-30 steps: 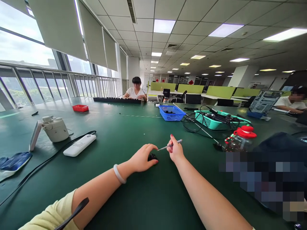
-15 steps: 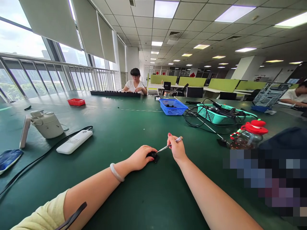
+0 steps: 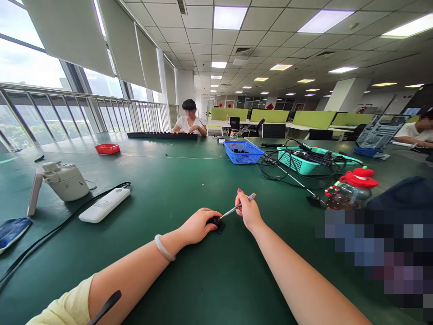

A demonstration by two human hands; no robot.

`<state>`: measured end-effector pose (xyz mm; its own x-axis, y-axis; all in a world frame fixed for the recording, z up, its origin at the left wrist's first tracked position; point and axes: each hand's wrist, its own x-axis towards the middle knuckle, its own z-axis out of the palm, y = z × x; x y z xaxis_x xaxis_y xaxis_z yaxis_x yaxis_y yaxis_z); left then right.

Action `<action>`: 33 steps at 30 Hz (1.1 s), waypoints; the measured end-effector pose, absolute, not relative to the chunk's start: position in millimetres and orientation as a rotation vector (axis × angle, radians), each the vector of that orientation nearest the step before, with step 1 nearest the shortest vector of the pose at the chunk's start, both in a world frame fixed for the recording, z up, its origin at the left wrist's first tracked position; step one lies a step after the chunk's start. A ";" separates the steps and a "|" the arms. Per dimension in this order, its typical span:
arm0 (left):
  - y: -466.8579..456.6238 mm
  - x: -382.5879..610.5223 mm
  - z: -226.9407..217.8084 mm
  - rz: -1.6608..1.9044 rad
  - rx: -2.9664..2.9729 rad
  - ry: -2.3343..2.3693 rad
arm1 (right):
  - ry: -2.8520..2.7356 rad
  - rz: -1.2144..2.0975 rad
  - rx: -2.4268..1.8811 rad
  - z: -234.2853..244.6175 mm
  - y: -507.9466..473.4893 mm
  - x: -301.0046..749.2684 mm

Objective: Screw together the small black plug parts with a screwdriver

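My left hand (image 3: 198, 224) rests on the green table (image 3: 189, 180), its fingers closed over a small black part (image 3: 217, 222) and pressing it down. My right hand (image 3: 249, 211) pinches a thin metal screwdriver (image 3: 237, 207) like a pen. The tool slants down to the left and its tip meets the black part. A pale bangle sits on my left wrist.
A white power strip (image 3: 104, 204) with a black cable and a white pot (image 3: 66, 180) lie at left. A blue basket (image 3: 242, 151), a teal basket of cables (image 3: 309, 162) and a red-lidded jar (image 3: 352, 188) stand ahead and right. Two people sit at the far edges.
The screwdriver tip came down from just above my left fingers onto the black part. My left fingers closed lower over it. Both hands stay in place since half a second ago.
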<state>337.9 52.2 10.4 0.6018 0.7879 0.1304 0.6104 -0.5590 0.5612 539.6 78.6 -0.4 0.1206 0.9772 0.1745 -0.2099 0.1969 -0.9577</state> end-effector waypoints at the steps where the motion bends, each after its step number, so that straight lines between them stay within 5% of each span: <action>1: 51.6 337.8 10.8 0.510 2.364 1.113 | -1.005 1.162 -0.953 -3.8 80.5 540.4; 33: 48.6 330.2 11.7 0.493 2.339 0.970 | -0.952 1.209 -0.948 -10.7 81.5 541.9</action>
